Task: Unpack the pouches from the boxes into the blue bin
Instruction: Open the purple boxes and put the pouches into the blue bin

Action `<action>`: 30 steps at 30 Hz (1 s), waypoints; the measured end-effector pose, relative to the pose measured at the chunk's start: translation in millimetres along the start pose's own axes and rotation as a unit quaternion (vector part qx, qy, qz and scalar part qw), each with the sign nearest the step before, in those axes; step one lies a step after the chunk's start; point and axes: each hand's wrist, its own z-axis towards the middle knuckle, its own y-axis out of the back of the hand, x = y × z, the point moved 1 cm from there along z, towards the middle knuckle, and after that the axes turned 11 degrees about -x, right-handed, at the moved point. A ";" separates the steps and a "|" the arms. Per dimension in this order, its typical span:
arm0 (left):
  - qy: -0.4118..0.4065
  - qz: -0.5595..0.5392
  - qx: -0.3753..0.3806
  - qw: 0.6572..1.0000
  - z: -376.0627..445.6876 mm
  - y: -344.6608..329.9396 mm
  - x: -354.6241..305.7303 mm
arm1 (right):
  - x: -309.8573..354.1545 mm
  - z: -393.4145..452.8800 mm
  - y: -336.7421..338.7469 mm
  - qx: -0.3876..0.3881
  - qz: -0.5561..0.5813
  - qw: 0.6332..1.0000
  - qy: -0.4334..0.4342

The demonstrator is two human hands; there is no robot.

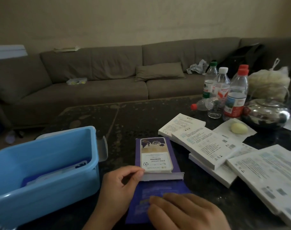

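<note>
Right hand flat on purple box; left hand pinching pouches.

The blue bin runs off the left and bottom edges, and its wall hides most of the pouches lying inside. The right hand is cut off at the bottom edge and covers the near end of the purple flap beneath it. Print on the stacked pouches beyond the left hand's grip is too small to read. White boxes right of the hands run off the frame.
</note>
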 end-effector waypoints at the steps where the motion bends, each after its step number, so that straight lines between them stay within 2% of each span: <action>1: 0.001 0.007 0.007 1.000 0.1 -0.7 2.7 | 3.1 6.7 8.9 -0.046 -0.020 0.999 -0.002; 3: 0.017 0.010 0.036 0.999 -0.8 -0.1 3.0 | 3.2 17.6 22.2 -0.170 -0.045 0.984 -0.020; 4: 0.022 0.003 0.045 0.999 -0.9 0.7 1.7 | 1.5 23.4 30.7 -0.219 0.016 0.973 -0.076; 5: 0.026 -0.010 0.043 0.999 -1.0 2.3 -0.4 | -2.5 28.2 38.9 -0.239 0.114 0.954 -0.141; 7: 0.055 -0.057 0.026 0.997 -3.2 7.6 -12.0 | -20.6 34.8 51.3 -0.189 0.265 0.901 -0.287; 9: 0.121 -0.179 0.008 0.976 -5.8 12.0 -24.6 | -50.8 28.7 44.2 -0.154 0.401 0.804 -0.412; 11: 0.215 -0.366 0.037 0.905 -8.1 12.1 -39.0 | -78.3 18.8 31.5 -0.146 0.478 0.685 -0.531; 12: 0.249 -0.420 0.064 0.871 -9.2 12.9 -46.3 | -82.7 17.4 25.7 -0.148 0.507 0.635 -0.564; 13: 0.261 -0.428 0.099 0.860 -9.9 13.9 -52.2 | -83.4 17.8 20.1 -0.154 0.537 0.592 -0.580; 14: 0.259 -0.407 0.131 0.866 -10.6 13.1 -53.8 | -84.3 17.1 11.6 -0.160 0.559 0.563 -0.588; 16: 0.237 -0.303 0.152 0.911 -9.7 11.3 -49.7 | -81.8 17.0 -0.6 -0.160 0.584 0.527 -0.597; 19: 0.233 -0.242 0.101 0.937 -7.6 13.3 -40.3 | -80.3 18.6 -9.0 -0.136 0.594 0.524 -0.595; 22: 0.220 -0.208 0.089 0.949 -6.4 22.0 -41.7 | -76.6 21.6 -10.1 -0.051 0.629 0.530 -0.566; 24: 0.200 -0.187 0.107 0.956 -6.6 29.5 -47.0 | -73.2 24.5 -7.1 -0.004 0.591 0.580 -0.561; 26: 0.195 -0.192 0.107 0.956 -5.6 38.1 -53.1 | -73.1 27.7 -5.2 0.016 0.506 0.666 -0.547; 27: 0.202 -0.199 0.097 0.954 -4.5 43.0 -56.3 | -70.7 30.5 -3.1 0.027 0.478 0.698 -0.533; 30: 0.181 -0.171 0.051 0.967 1.5 57.9 -58.1 | -62.9 38.8 -0.6 0.046 0.435 0.761 -0.478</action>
